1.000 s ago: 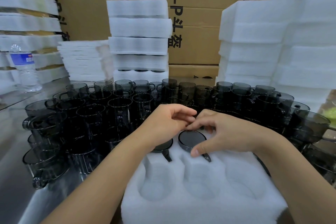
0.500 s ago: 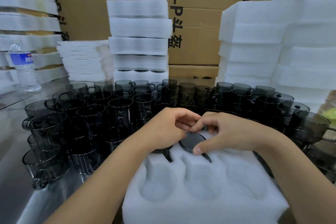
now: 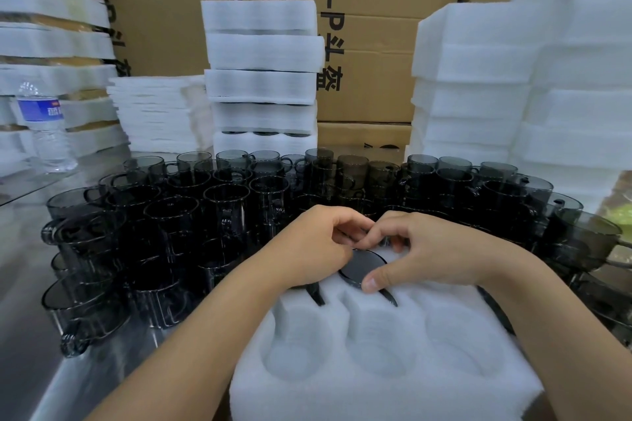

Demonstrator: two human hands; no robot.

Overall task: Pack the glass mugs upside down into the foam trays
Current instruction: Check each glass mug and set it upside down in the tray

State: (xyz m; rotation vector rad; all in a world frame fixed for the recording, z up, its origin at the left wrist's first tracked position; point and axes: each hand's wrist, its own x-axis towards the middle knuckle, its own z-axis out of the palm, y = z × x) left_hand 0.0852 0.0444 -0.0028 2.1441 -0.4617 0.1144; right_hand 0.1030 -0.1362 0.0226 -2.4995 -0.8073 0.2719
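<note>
- A view looking down at a white foam tray (image 3: 386,396) on a shiny counter (image 3: 20,335), with two bare forearms reaching in over it.
- The task's thing, a smoked-glass mug (image 3: 362,267), sits upside down in the middle pocket of the tray's far row, with its flat dark base facing up.
- The right grip (image 3: 427,249), a bare hand, arches directly over that mug. The thumb (image 3: 372,282) presses the near edge of the base and the curled fingers hook over its far edge, so the mug lies straight below the palm.
- The mug's long axis stands upright. Its handle (image 3: 390,297) points towards the person and lies in a slot cut in the foam.
- The left grip (image 3: 314,243) is curled just to the left, and its fingertips meet the right ones at the mug's far rim. It covers the neighbouring pocket, so I cannot tell whether it holds anything.
- The right grip is the nearer one, so a seating push would probably go straight down from there.
- The three near pockets (image 3: 379,352) are unfilled.
- Upright mugs (image 3: 225,202) crowd the counter beyond the tray.
</note>
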